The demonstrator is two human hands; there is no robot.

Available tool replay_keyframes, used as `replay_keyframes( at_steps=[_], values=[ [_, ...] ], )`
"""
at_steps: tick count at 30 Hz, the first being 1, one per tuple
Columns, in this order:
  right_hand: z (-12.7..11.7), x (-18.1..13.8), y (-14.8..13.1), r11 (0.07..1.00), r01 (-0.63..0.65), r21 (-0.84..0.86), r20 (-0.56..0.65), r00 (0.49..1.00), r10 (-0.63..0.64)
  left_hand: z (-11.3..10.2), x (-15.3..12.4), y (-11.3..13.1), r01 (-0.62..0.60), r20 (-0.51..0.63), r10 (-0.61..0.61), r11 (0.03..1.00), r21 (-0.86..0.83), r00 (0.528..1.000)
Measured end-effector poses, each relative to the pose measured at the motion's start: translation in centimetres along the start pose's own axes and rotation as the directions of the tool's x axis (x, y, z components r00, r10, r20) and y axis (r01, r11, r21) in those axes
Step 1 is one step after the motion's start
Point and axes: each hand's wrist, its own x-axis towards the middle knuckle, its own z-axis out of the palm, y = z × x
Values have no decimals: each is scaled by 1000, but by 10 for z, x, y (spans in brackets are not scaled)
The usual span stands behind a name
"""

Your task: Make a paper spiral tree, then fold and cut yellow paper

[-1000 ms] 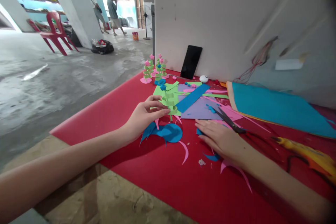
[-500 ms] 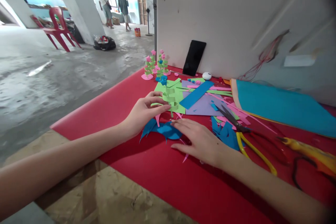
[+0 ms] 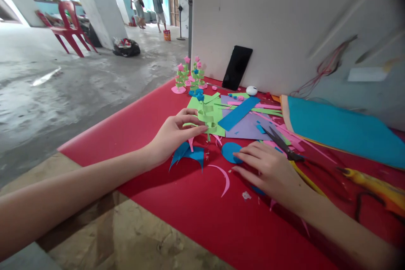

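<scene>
My left hand [image 3: 172, 135] pinches the lower part of a green paper spiral tree [image 3: 206, 119] with a blue top, holding it upright on the red table cover [image 3: 190, 206]. My right hand [image 3: 268, 171] lies low on the cover with its fingertips on a blue paper circle [image 3: 229, 152]. A jagged blue offcut [image 3: 186, 154] lies under my left hand. A curved pink strip [image 3: 224, 177] rests in front of the circle.
Scissors with yellow handles [image 3: 284, 147] lie right of my right hand. Green, purple, blue and pink sheets [image 3: 247, 124] lie behind. Finished paper trees [image 3: 190, 76], a black phone [image 3: 237, 67] and a white board [image 3: 284, 21] stand at the back. A glue gun [image 3: 376, 185] lies right. Two people [image 3: 148, 2] stand far off.
My right hand went left to the blue offcut, then drew back right with the blue circle under its fingers. My left hand kept hold of the green tree.
</scene>
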Motion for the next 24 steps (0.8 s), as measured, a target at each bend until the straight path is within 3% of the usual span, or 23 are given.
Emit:
replay_keyframes(
  at_steps=[5, 11, 17, 24],
  values=[
    [-17, -30, -2, 986, -163, 46, -100, 981, 167, 5, -2, -5, -12, 43, 9, 997, 76, 999],
    [-38, -70, -9, 968, -250, 22, -203, 947, 249, 23, 8, -6, -31, 81, 20, 991, 134, 997],
    [-38, -86, -18, 970, -234, -59, -268, 940, 210, 47, 23, -13, -249, 256, 175, 922, 296, 951],
    [-29, -91, -24, 957, -277, 85, -377, 880, 288, 54, 19, -15, -298, 344, 155, 861, 412, 926]
  ],
)
